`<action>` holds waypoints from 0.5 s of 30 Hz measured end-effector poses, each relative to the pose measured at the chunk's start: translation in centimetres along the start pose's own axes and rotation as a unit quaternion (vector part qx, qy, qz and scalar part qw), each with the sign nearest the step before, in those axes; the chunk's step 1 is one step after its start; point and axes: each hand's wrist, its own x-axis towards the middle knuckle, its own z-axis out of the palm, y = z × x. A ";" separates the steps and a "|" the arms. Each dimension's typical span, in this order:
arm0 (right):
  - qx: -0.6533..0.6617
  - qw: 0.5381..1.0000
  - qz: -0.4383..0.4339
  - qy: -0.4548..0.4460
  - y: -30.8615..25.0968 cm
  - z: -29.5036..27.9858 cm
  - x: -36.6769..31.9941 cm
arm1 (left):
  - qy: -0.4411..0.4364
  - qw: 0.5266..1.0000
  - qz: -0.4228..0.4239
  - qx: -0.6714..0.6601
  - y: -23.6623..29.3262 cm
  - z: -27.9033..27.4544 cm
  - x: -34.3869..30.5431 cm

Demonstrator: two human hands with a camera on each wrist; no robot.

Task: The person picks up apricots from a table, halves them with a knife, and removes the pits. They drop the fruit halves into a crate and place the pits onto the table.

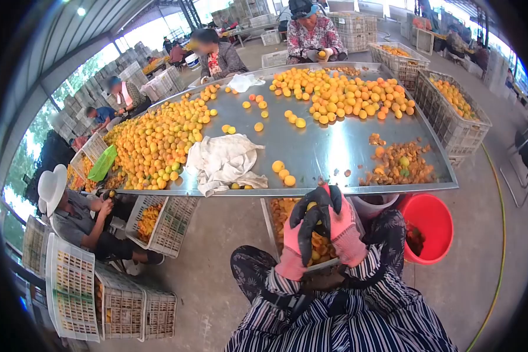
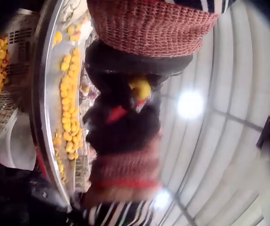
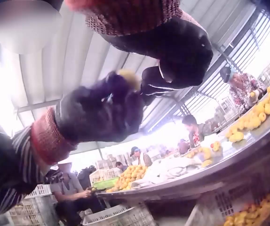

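Both hands wear pink knit gloves with black-coated palms and fingers and meet over the person's lap, just before the metal table's edge. My left hand [image 1: 299, 237] grips a yellow apricot [image 2: 139, 88]; its fingers cover much of the fruit. Close against it, my right hand [image 1: 341, 226] has its fingers curled, with a thin shiny-edged tool [image 3: 161, 87] by its thumb and fingertips, mostly hidden by the glove. Below the hands stands a crate [image 1: 268, 218] of opened orange apricot pieces.
Whole apricots [image 1: 158, 141] pile on the metal table [image 1: 311, 152], beside a white cloth [image 1: 226, 158]. Brown-orange scraps [image 1: 402, 164] lie at its right. A red bucket [image 1: 437, 217] stands right of the knees, plastic crates [image 1: 123, 305] at lower left. Other people sit around the table.
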 end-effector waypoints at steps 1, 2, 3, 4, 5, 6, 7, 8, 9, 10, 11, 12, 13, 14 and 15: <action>0.001 1.000 -0.002 -0.001 -0.2 0.0 -0.1 | 0.001 1.000 0.002 0.001 0.2 -0.1 0.4; 0.009 1.000 -0.007 0.008 -0.3 -0.1 -0.1 | 0.010 0.999 -0.034 -0.010 0.5 -0.2 0.7; 0.016 1.000 -0.012 0.016 -0.5 -0.2 -0.1 | 0.020 0.997 -0.069 -0.021 0.7 -0.2 0.9; 0.026 0.999 0.036 0.000 -1.0 -0.2 -0.1 | 0.041 0.995 -0.053 0.078 0.9 -0.1 0.6; 0.028 0.999 0.035 -0.003 -1.1 0.0 -0.4 | 0.045 0.995 -0.052 0.079 1.3 0.1 0.4; 0.041 0.999 0.024 -0.002 -1.3 0.1 -0.8 | 0.084 0.981 -0.014 0.176 1.8 0.6 0.1; 0.054 0.998 0.009 0.001 -1.3 0.1 -0.9 | 0.122 0.954 0.027 0.271 2.0 1.0 0.2; 0.055 0.998 0.004 0.003 -0.9 0.3 -0.8 | 0.132 0.918 0.096 0.361 1.5 1.0 0.4; 0.104 0.995 -0.002 0.013 -0.1 0.6 -1.0 | 0.132 0.918 0.098 0.360 1.3 0.9 0.1; 0.152 0.988 -0.007 0.021 0.5 0.7 -1.2 | 0.124 0.927 0.100 0.340 1.7 1.1 -0.2; 0.151 0.988 -0.009 0.020 0.9 0.6 -1.3 | 0.116 0.934 0.103 0.321 1.9 1.1 -0.5; 0.198 0.980 0.002 0.003 1.2 0.4 -1.4 | 0.126 0.920 0.150 0.340 1.3 1.0 -0.8; 0.244 0.970 0.013 -0.014 1.6 0.3 -1.6 | 0.127 0.919 0.151 0.340 1.5 1.0 -1.1; 0.390 0.919 0.051 -0.019 2.5 0.7 -2.1 | 0.102 0.909 0.160 0.372 2.1 1.2 -1.4; 0.390 0.919 0.049 -0.019 3.2 0.7 -2.5 | 0.077 0.896 0.168 0.404 2.5 1.4 -1.5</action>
